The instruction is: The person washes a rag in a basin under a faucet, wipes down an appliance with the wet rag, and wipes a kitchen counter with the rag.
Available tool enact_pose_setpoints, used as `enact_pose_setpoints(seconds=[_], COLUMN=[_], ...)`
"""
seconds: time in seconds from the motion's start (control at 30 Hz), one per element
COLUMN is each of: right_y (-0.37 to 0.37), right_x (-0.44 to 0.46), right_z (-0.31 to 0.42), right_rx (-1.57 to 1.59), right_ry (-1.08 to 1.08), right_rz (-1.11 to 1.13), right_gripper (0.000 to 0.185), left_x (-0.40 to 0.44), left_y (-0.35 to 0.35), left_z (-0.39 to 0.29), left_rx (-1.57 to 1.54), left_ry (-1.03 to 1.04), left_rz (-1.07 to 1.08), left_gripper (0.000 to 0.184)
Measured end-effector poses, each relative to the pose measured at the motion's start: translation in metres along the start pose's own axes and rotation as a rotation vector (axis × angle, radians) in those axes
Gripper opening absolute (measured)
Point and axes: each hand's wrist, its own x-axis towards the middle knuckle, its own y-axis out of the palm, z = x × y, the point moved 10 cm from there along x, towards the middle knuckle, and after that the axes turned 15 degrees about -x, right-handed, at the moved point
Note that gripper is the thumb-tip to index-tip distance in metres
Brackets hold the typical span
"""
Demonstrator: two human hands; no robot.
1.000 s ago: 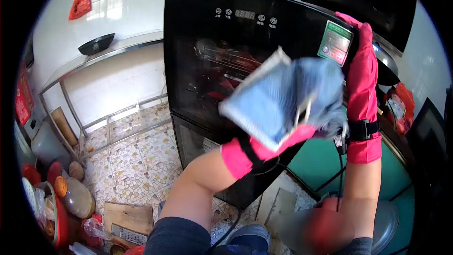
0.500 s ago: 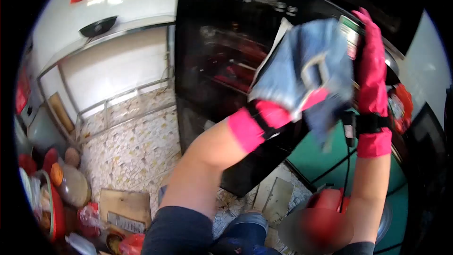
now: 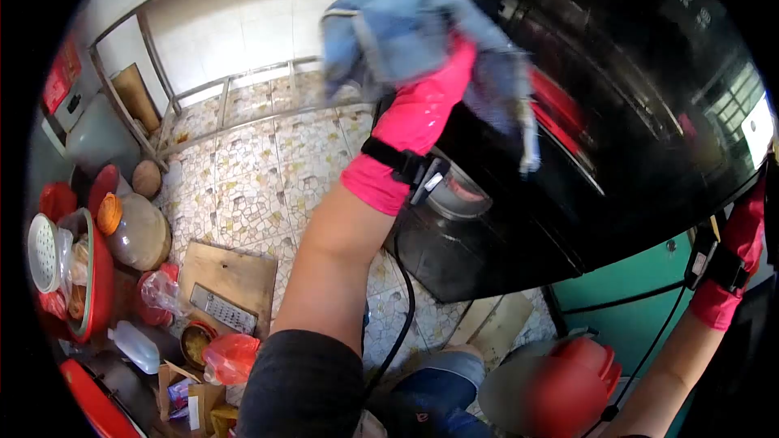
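Now has the blue cloth (image 3: pixel 406 20) over by the left edge of a black cabinet (image 3: pixel 649 154), not in front of its upper right part as half a second ago. Looks lower and more to the left than before, too. Faces the cabinet, big, dark and shiny, leaning in view and filling much of the right side. Shows a thin metal frame (image 3: pixel 156 57) at the back left, then a green cupboard (image 3: pixel 625 280) low on the right, near the cabinet. Lets the cloth hang in loose folds, a bit blurry, partly in front of the cabinet; cannot tell about any touch between them. Has a red tub (image 3: pixel 101 284) down on the left, just beside a round jar (image 3: pixel 139 231) with an orange lid. Grips the cloth with the left hand (image 3: pixel 454 61), in a pink glove, most fingers hidden under the folds. Reaches the right hand (image 3: pixel 753 219), also in pink, to the far right, by the cabinet's edge; cannot tell about that grip, with the fingers out of sight. Shows a metal grater (image 3: pixel 223 311) lying on a wooden board (image 3: pixel 231 268).
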Motion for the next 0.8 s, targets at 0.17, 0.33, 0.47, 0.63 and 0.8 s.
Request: enact_pose_setpoints(seconds=[0.17,0.33,0.47,0.63,0.8], right_y=[0.0,-0.002,-0.002,0.001,-0.006], right_x=[-0.003,0.006,0.012,0.009,0.006], right_z=[-0.003,-0.009,-0.012,-0.013,-0.018], right_rx=[-0.022,-0.029,-0.024,-0.035,-0.061], right_ry=[-0.004,-0.008,0.001,0.013,0.025], right_rz=[-0.007,0.001,0.011,0.017,0.011], right_gripper=[0.044,0.044,0.044,0.044,0.044], left_x=[-0.071,-0.125,-0.149,-0.166,-0.182], left_y=[-0.113,-0.119,-0.041,0.046,0.013], left_z=[-0.052,0.025,0.134,0.232,0.21], left_rx=[0.402,0.712,1.104,1.539,1.622], left_ry=[0.256,0.267,0.304,0.489,0.426], left_rz=[-0.231,-0.198,0.168,0.662,0.709], left_gripper=[0.055,0.059,0.063,0.068,0.074])
